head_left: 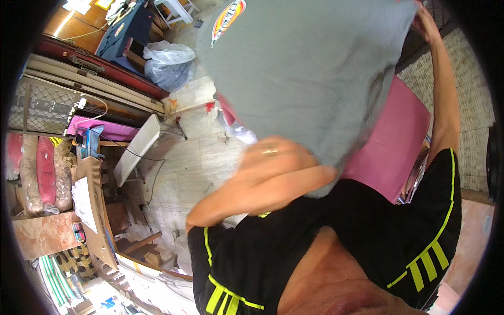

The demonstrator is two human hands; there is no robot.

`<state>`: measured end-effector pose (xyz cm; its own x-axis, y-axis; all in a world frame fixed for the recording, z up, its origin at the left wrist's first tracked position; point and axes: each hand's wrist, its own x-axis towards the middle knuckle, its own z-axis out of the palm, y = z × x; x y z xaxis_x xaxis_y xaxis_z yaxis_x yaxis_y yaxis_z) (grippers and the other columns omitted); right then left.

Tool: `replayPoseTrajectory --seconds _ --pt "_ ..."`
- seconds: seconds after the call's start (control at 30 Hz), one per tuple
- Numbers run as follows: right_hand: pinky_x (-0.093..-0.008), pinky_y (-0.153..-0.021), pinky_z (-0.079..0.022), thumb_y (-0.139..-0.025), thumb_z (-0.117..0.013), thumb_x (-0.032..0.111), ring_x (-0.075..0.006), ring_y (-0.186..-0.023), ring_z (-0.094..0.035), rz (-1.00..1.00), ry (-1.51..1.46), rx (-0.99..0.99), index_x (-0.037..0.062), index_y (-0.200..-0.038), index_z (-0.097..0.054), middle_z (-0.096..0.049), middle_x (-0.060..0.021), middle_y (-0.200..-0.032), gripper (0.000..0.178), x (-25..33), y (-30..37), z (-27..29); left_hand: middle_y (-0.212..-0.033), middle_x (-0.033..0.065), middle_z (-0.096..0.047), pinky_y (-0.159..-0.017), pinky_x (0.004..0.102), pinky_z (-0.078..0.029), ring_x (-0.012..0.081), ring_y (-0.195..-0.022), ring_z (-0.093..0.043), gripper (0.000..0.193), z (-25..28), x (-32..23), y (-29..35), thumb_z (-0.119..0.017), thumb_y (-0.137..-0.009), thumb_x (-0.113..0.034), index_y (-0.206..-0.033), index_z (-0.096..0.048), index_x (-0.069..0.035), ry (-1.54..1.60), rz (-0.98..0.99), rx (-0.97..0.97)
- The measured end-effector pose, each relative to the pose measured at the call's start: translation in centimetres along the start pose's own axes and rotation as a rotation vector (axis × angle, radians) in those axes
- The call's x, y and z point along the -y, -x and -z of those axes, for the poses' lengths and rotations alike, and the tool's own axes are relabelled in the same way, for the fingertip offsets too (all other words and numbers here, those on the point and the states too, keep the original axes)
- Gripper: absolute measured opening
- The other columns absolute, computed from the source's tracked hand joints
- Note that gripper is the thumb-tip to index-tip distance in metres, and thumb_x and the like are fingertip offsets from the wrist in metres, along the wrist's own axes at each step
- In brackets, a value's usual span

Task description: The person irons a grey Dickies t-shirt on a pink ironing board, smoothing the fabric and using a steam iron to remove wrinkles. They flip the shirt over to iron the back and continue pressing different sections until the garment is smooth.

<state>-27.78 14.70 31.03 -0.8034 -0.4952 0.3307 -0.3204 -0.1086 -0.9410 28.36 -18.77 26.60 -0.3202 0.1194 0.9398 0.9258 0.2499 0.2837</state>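
A grey T-shirt [304, 73] with a colourful printed emblem hangs stretched out in front of me. My left hand [281, 170], a little blurred and wearing a ring, is closed on the near lower edge of the cloth, close to my chest. At the far right, my right hand [424, 23] grips the opposite edge with the arm stretched out; its fingers are partly hidden. Below the cloth lies a smooth pink surface [391, 142], partly covered by the T-shirt.
A clear plastic bag [169, 65] rests on the pale tiled floor [184, 152] to the left. A white stool [175, 10] stands at the far side. Nearer on the left are a white folding panel [137, 149] with a cable, a brown cardboard sheet [93, 210] and rolled bundles [46, 170].
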Motion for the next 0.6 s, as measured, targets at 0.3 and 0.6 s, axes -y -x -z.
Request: replayPoseTrajectory --seconds 0.3,0.6 --pt "-0.0365 -0.096 -0.053 -0.101 -0.043 0.007 -0.0240 -0.116 -0.060 -0.508 -0.140 -0.408 -0.0008 -0.133 -0.054 -0.064 -0.0137 -0.125 0.035 -23.0 12.4 7.7 -0.104 0.0082 -0.060 -0.081 0.0395 -0.044 0.0277 -0.096 -0.057 0.058 -18.2 5.7 17.3 -0.068 -0.068 -0.006 -0.126 -0.060 -0.007 -0.384 0.616 0.498" --pt "-0.0430 -0.090 -0.055 -0.085 -0.077 0.023 -0.0264 -0.112 -0.063 -0.669 -0.143 -0.195 -0.0057 -0.143 -0.041 -0.059 -0.0199 -0.130 0.074 -27.8 12.7 7.8 -0.150 0.0105 -0.044 -0.104 0.0491 -0.036 0.0350 -0.133 -0.044 0.076 -18.1 6.9 15.6 -0.071 -0.067 -0.015 -0.139 -0.050 -0.003 -0.547 0.667 0.807"
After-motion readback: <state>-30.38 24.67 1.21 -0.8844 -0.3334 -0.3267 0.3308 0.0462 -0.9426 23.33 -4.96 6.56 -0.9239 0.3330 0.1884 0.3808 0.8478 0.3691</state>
